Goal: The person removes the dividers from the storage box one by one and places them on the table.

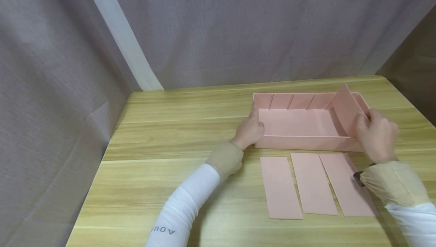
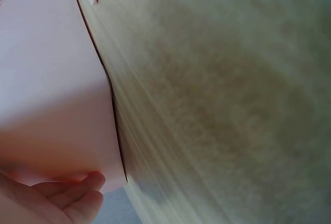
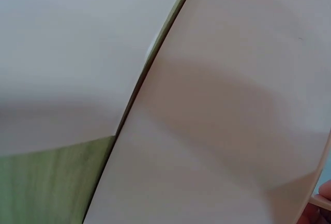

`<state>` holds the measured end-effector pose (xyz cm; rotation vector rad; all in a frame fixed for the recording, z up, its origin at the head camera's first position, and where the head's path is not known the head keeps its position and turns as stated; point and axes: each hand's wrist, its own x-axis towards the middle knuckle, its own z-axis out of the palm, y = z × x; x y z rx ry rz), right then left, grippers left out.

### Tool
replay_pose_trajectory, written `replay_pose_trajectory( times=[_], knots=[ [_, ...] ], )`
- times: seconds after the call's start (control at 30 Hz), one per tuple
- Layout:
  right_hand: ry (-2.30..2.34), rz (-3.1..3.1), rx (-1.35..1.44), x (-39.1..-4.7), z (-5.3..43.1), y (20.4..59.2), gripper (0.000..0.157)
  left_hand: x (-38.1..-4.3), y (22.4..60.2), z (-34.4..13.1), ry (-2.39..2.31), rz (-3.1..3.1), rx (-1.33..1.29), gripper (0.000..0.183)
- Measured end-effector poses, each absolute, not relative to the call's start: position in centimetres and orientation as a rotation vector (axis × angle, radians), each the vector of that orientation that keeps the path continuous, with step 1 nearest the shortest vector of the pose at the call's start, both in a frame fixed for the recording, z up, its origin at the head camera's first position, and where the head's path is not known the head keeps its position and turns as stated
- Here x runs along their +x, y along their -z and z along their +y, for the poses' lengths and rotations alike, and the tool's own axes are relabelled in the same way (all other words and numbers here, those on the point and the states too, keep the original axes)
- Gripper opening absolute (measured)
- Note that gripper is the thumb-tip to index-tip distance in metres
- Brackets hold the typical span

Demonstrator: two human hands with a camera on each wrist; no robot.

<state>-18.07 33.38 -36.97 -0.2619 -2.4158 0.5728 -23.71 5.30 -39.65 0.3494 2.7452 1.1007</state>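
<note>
A long pink open-topped box stands near the back right of the table, its far inner wall marked by several upright slot lines. At its left end, my left hand grips the wall, thumb by the front corner; the left wrist view shows those fingers bent against the outside. My right hand pinches a thin pink divider at its near edge. That divider crosses the box near the right end, with its far upper corner above the rim. In the right wrist view, only fingertips show at the lower right corner.
In front of the box, three flat pink panels lie side by side on the wooden table: a left one, a middle one and a right one partly under my right wrist. Grey curtains hang behind and to the left.
</note>
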Motion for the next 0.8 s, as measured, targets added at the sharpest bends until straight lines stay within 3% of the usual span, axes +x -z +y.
replay_pose_trajectory(
  times=[0.8],
  knots=[
    [-0.582, -2.336, -0.235, -17.87, 33.25, 36.55, 0.033, -23.78, 39.77, 5.33, -1.114, 2.742, 0.352, 0.072]
  ],
)
